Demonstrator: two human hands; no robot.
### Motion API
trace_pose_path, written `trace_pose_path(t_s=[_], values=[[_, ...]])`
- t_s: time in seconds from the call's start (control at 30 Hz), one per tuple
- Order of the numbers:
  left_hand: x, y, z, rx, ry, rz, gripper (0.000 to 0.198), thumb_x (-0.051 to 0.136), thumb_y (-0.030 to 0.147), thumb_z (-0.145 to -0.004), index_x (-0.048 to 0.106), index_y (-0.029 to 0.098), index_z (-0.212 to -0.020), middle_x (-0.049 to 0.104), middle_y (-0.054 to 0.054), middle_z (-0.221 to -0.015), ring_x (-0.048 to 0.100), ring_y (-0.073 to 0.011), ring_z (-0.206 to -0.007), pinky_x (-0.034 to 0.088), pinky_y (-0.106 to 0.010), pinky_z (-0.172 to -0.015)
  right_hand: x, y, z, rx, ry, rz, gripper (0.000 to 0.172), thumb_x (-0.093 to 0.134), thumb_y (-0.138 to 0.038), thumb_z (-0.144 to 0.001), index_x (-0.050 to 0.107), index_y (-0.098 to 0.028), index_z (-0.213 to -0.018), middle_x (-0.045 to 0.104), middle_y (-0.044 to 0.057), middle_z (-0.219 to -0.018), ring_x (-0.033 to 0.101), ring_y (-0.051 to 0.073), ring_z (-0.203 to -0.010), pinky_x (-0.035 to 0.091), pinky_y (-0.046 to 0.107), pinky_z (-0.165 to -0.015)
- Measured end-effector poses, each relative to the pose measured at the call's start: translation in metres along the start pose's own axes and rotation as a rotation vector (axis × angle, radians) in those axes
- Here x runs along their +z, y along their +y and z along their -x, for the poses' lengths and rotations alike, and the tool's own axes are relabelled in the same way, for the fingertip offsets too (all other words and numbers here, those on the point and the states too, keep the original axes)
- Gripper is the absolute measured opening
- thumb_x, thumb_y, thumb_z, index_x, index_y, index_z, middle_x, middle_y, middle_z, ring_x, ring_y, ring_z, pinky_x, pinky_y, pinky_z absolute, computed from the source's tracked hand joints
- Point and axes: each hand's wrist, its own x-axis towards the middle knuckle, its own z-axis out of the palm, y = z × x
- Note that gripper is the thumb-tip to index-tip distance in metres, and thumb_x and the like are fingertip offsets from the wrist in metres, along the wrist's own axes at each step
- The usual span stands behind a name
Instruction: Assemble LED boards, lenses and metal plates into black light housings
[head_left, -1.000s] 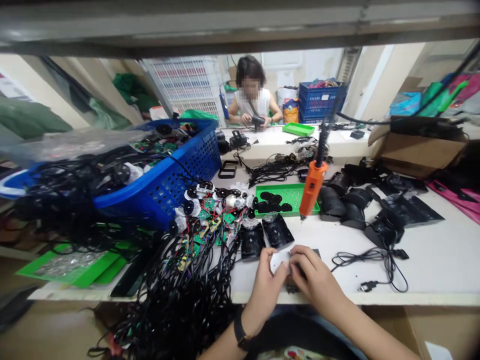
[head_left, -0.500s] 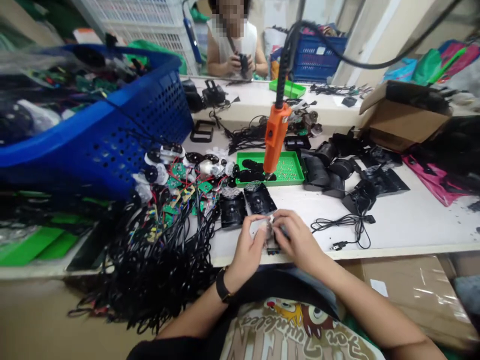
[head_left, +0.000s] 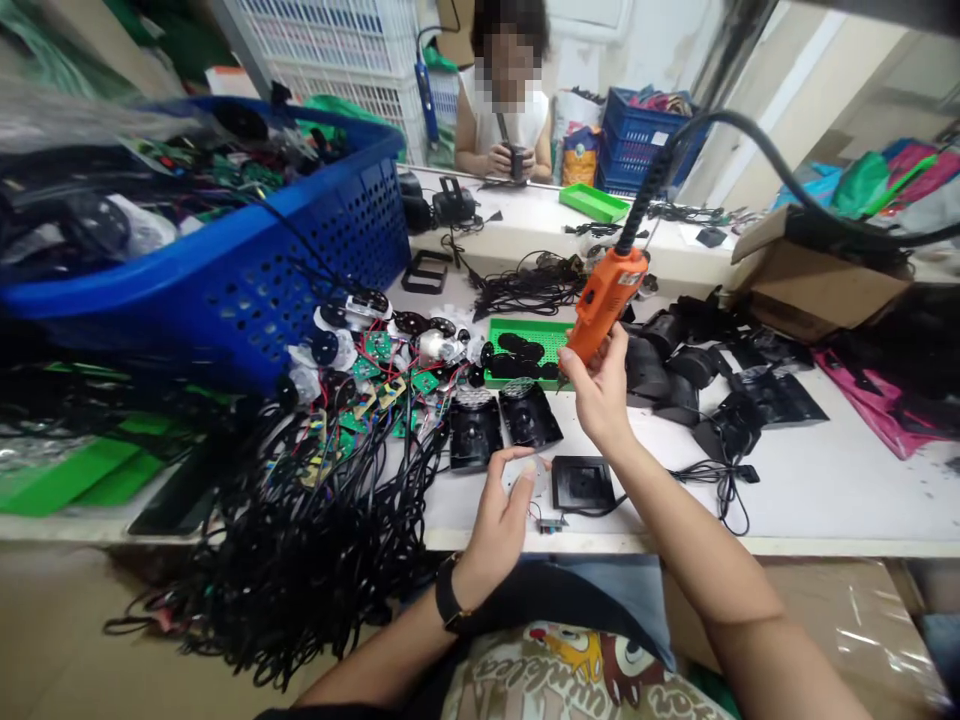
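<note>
My right hand [head_left: 602,385] is wrapped round the lower end of an orange electric screwdriver [head_left: 606,300] that hangs from a coiled black cord. Between the thumb and fingers of my left hand [head_left: 500,510] is a translucent disc-shaped part [head_left: 523,478]. A small circuit board [head_left: 553,525] hangs by thin wires just below that part. To its right, a black square housing [head_left: 583,484] lies on the table. Two open black casings [head_left: 475,430] rest side by side beyond my left hand. The screwdriver partly covers a green tray [head_left: 495,340] with black oval pieces in it.
At the left, a blue basket [head_left: 300,270] is heaped with parts. Wired boards and a tangle of black cables [head_left: 315,560] spill over the table edge. Black housings [head_left: 664,370] and a cardboard box [head_left: 817,280] stand to the right. Across the table, a person [head_left: 502,120] holds a dark object.
My right hand has left the part by my left hand and moved up to grasp the screwdriver, which now tilts. The black square housing has come into sight. My left hand stays low.
</note>
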Motion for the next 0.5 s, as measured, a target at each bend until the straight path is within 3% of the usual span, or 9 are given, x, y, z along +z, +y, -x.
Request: trace_pose_path(t_s=[0.13,0.23,0.37,0.5], values=[[0.003,-0.001,0.0,-0.014,-0.01,0.052,0.04,0.057,0.055,-0.098,0.051,0.022,-0.119,0.071,-0.006,-0.105,0.063,-0.0163,-0.079,0.05,-0.029,-0.072,-0.009,-0.013,0.02,-0.105,-0.003,-0.147,0.044,0.07,-0.044,-0.086,0.049,-0.029,-0.122,0.066,-0.001,-0.092,0.068,0.016,-0.075,0.061,0.035,-0.071],[0.006,-0.001,0.0,-0.006,-0.03,0.081,0.037,0.058,0.051,-0.098,0.052,0.022,-0.119,0.07,-0.006,-0.103,0.064,-0.0174,-0.085,0.052,-0.03,-0.075,-0.013,-0.031,0.045,-0.141,0.0,-0.268,0.033,0.071,-0.044,-0.086,0.056,-0.029,-0.112,0.059,-0.007,-0.07,0.055,0.011,-0.048,0.049,0.025,-0.045],[0.006,-0.002,0.001,0.034,-0.034,0.057,0.027,0.057,0.042,-0.101,0.053,0.021,-0.118,0.071,-0.004,-0.102,0.066,-0.0169,-0.09,0.052,-0.032,-0.085,-0.008,-0.049,0.07,-0.2,0.066,-0.323,0.018,0.064,-0.045,-0.091,0.057,-0.031,-0.1,0.042,-0.011,-0.052,0.039,0.009,-0.033,0.039,0.023,-0.034],[0.005,0.001,0.004,0.092,-0.076,0.031,0.021,0.053,0.037,-0.103,0.052,0.022,-0.118,0.072,-0.005,-0.106,0.067,-0.017,-0.096,0.051,-0.033,-0.093,0.0,-0.053,0.08,-0.298,0.026,-0.361,0.018,0.059,-0.046,-0.094,0.057,-0.03,-0.085,0.034,-0.01,-0.051,0.035,0.009,-0.031,0.039,0.022,-0.032]])
